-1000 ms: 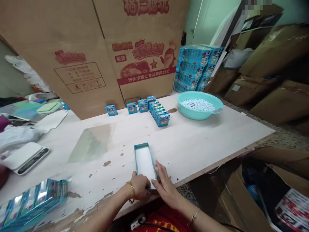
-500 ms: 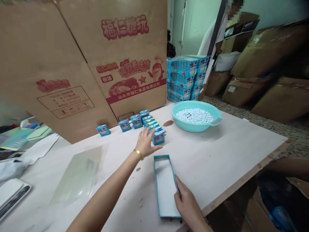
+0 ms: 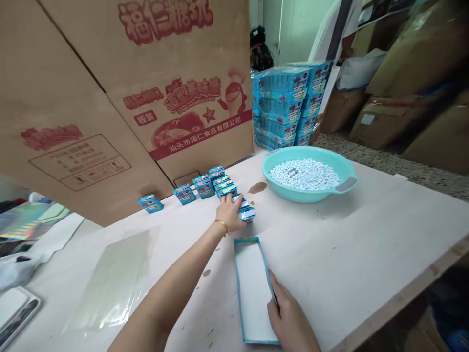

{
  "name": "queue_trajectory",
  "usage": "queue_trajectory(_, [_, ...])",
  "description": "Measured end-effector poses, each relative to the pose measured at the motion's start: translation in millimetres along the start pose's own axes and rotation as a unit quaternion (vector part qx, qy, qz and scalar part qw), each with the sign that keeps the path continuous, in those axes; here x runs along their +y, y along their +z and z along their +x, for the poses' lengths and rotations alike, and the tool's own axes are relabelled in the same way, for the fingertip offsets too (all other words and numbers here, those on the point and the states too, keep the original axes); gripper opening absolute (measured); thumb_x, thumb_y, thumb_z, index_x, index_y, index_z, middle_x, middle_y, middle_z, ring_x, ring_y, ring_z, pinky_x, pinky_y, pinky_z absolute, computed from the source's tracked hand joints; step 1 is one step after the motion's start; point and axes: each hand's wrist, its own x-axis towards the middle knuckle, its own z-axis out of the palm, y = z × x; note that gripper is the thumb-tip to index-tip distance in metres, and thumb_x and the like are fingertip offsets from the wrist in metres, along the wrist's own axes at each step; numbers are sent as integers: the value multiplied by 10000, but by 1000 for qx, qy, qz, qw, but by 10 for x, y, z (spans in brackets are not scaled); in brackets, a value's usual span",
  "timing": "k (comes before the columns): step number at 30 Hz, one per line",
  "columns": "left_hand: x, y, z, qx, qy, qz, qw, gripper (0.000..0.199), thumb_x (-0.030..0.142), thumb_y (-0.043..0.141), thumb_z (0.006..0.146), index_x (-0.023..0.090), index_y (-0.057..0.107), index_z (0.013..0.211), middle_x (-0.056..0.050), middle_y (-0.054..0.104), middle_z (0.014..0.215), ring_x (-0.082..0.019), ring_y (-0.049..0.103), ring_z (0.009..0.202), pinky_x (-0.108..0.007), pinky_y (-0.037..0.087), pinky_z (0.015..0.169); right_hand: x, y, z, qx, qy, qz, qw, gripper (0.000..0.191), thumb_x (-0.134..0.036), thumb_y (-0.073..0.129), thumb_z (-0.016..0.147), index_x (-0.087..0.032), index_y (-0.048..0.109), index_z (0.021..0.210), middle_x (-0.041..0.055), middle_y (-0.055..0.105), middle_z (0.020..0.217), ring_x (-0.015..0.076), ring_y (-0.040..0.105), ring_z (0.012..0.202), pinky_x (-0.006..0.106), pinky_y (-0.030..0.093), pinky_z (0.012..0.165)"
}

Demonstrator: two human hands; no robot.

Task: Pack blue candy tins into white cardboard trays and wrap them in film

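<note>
My left hand [image 3: 230, 213], with a gold bracelet on its wrist, is closed around small blue candy boxes [image 3: 246, 213] at the near end of a row. More blue boxes [image 3: 222, 182] continue behind its fingers, and others [image 3: 185, 194] stand to the left. My right hand [image 3: 289, 313] grips the right side wall of a long, shallow open tray [image 3: 254, 288] with blue edges and a white inside. Nothing lies in the tray, which rests on the white table [image 3: 190, 313].
A turquoise basin [image 3: 304, 195] of small pale candies stands right of the row. Behind are a large carton [image 3: 198, 112] and stacked blue packs [image 3: 286, 107]. A clear plastic sheet [image 3: 113, 278] lies left; a person [image 3: 324, 34] is at the back.
My left hand has come down from above the row and its fingers have closed on the near boxes. My right hand still holds the tray. The camera view has shifted.
</note>
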Motion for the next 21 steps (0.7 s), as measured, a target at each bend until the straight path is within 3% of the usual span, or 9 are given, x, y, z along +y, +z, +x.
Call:
queue_trajectory(2, [-64, -110, 65, -10, -29, -62, 998, 1071, 429, 794, 526, 212, 330, 1467, -178, 445, 1289, -406, 425, 1208, -503, 463, 926, -57, -17, -1, 5, 9, -9, 1000, 616, -167, 302, 846, -32, 379, 1442, 142, 520, 1390, 224, 536, 1245, 333, 483, 1009])
queue_trajectory(4, [-149, -252, 27, 20, -52, -145, 988, 1107, 417, 818, 508, 196, 320, 1472, -160, 469, 1265, -387, 444, 1199, -512, 423, 985, -121, -46, -8, 13, 15, -16, 1000, 616, -168, 292, 842, -18, 385, 1433, 161, 538, 1367, 243, 558, 1216, 363, 499, 988])
queue_trajectory(7, [-252, -468, -273, 73, -13, -294, 953, 1119, 422, 829, 528, 218, 278, 1480, -130, 416, 1378, -353, 400, 1283, -494, 337, 1084, -197, -98, 14, 13, 7, -17, 1000, 617, -161, 308, 829, -28, 402, 1424, 172, 550, 1350, 258, 570, 1194, 377, 509, 965])
queue_trajectory(9, [-264, -566, -568, 29, 30, -381, 924, 1129, 457, 820, 560, 230, 226, 1493, -121, 381, 1435, -341, 386, 1313, -467, 341, 1092, -212, -117, 50, 16, 0, -10, 1000, 620, -153, 323, 818, -33, 410, 1420, 181, 572, 1319, 262, 581, 1171, 385, 510, 959])
queue_trajectory(11, [-216, -596, -853, -52, 55, -412, 908, 1139, 481, 815, 576, 228, 198, 1500, -123, 401, 1425, -336, 419, 1291, -458, 373, 1071, -201, -116, 78, 31, -6, -2, 999, 620, -151, 342, 808, -51, 422, 1415, 184, 603, 1270, 264, 599, 1134, 398, 512, 948])
queue_trajectory(13, [-111, -556, -1067, -108, 77, -367, 921, 1143, 467, 829, 553, 216, 226, 1491, -129, 431, 1386, -331, 443, 1257, -469, 375, 1070, -181, -100, 85, 51, -19, 10, 998, 616, -151, 363, 802, -82, 438, 1409, 174, 621, 1238, 260, 605, 1117, 403, 514, 942])
queue_trajectory(15, [27, -471, -1183, -127, 96, -279, 947, 1105, 437, 829, 533, 203, 289, 1468, -135, 443, 1349, -327, 442, 1232, -479, 373, 1071, -168, -80, 72, 60, -37, 27, 997, 610, -145, 375, 802, -113, 448, 1407, 159, 623, 1237, 250, 597, 1133, 396, 507, 956])
queue_trajectory(18, [219, -322, -1206, -106, 99, -150, 978, 1010, 396, 786, 541, 204, 362, 1438, -151, 434, 1330, -347, 428, 1211, -492, 410, 1026, -163, -50, 52, 47, -47, 52, 996, 596, -151, 368, 825, -144, 447, 1415, 141, 626, 1235, 235, 589, 1150, 376, 508, 958])
queue_trajectory(21, [275, -226, -1138, -66, 100, -65, 991, 974, 382, 756, 564, 209, 371, 1442, -175, 416, 1363, -378, 405, 1238, -517, 390, 1029, -151, -29, 79, 42, -39, 57, 997, 569, -181, 345, 852, -148, 463, 1408, 137, 616, 1258, 231, 587, 1161, 370, 513, 957])
